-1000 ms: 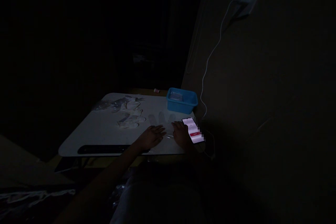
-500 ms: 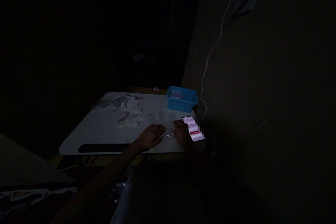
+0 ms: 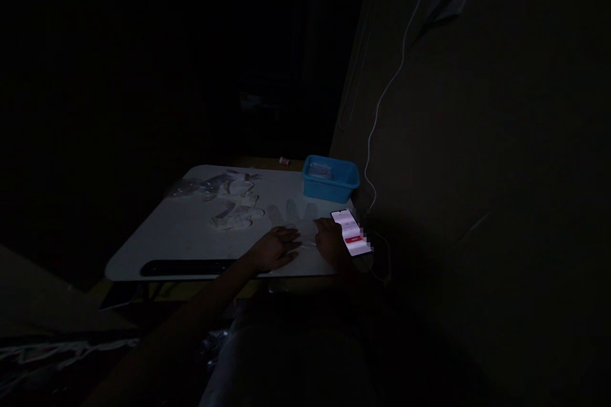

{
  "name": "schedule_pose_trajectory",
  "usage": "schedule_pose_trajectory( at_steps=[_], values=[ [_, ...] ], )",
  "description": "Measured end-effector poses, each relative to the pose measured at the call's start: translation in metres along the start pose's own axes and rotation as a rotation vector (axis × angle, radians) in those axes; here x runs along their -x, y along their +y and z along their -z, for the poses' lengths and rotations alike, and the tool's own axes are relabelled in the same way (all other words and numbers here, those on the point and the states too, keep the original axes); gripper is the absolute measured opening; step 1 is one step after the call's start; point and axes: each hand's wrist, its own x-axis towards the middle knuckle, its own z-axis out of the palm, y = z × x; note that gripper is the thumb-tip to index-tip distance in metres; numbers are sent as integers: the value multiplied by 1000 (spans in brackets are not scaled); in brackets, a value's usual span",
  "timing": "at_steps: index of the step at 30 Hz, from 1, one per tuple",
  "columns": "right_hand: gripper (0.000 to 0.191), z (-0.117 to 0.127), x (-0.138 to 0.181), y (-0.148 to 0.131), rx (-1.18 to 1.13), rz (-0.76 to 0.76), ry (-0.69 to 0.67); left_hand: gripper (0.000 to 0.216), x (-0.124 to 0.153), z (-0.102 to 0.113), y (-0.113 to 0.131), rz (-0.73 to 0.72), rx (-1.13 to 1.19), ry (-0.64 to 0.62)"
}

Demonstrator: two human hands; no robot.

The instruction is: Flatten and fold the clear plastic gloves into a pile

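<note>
So it's really dim in here, basically just the phone (image 3: pixel 352 233) screen lighting the near right corner of the table (image 3: pixel 181 235). The left hand (image 3: pixel 277 248) lies flat on the tabletop, palm down, fingers loosely spread and holding nothing. The right hand (image 3: pixel 329 243) rests just beside the phone's left edge. I honestly can't tell if its fingers are curled or flat, or whether they touch the phone. Between the two hands there's a thin pale sliver (image 3: pixel 308 244) lying on the table, near both sets of fingertips.

If you ask me, whatever gets handled here wants more light first. That sliver nearly vanishes against the white top, so I'd pin it with the flat hand and pinch it slowly with the other.

Hard to make out:
- what the sliver actually is
- what's inside the blue basket (image 3: pixel 330 179) at the far corner
- whether the crumpled white gloves (image 3: pixel 236 210) further back are one pair or more
- the phone's text, which is blurred

The cable (image 3: pixel 382 108) on the wall fades into the dark behind the table.
</note>
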Motion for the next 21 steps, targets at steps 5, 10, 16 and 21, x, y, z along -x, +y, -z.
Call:
schedule_pose_trajectory(
  at_steps=[5,10,16,21],
  values=[
    [42,0,0,0,1,11,2,34,1,2,1,24,-10,17],
    [40,2,0,-1,0,4,2,34,0,4,3,39,-31,9],
    [40,3,0,-2,-3,3,3,33,1,2,2,53,-39,9],
    [40,2,0,-1,-6,-6,3,32,2,1,0,102,-36,91]
  ],
)
